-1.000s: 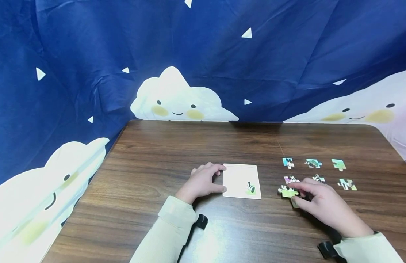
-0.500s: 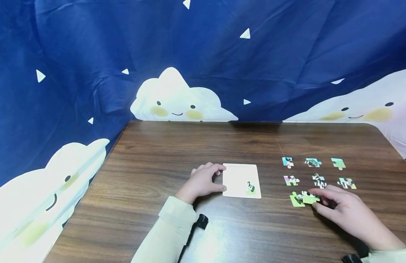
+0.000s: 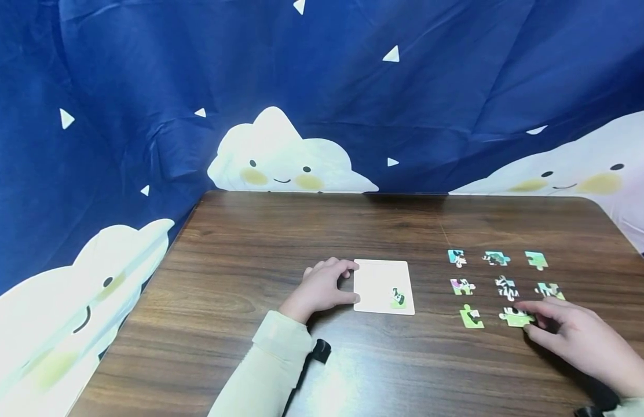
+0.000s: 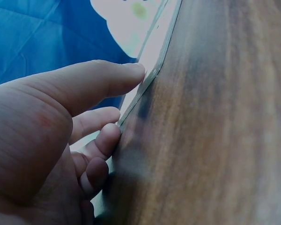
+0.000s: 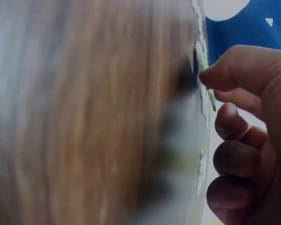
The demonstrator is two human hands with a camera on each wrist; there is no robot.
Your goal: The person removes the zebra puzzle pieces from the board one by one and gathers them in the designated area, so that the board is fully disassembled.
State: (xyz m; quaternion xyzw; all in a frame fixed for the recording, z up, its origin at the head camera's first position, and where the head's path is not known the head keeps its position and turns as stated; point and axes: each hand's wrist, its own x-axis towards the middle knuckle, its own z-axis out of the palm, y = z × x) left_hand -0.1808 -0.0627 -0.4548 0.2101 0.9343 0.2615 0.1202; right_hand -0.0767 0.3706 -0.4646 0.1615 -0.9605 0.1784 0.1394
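In the head view, my right hand [image 3: 582,339] pinches a green, white and black jigsaw piece [image 3: 515,317] between thumb and index finger. The right wrist view shows that piece [image 5: 212,100] edge-on and tilted at the fingertips, with the other fingers curled. My left hand [image 3: 322,291] rests at the left edge of a square white puzzle board [image 3: 374,275], thumb and index finger spread apart along it. Its thumb [image 4: 100,82] lies on the board's edge in the left wrist view. A small panda-like picture with green [image 3: 398,298] shows at the board's lower right.
Loose jigsaw pieces lie in rows right of the board, including a blue one [image 3: 456,258], a plain green one [image 3: 536,260] and a green-and-black one [image 3: 471,317]. The right fingers partly overlap another piece [image 3: 549,290]. A blue cloud-print cloth [image 3: 343,69] hangs behind the wooden table [image 3: 280,226].
My right hand has moved right with the pinched jigsaw piece, from over the green-and-black piece to a spot beside it. My left hand and the board have stayed put.
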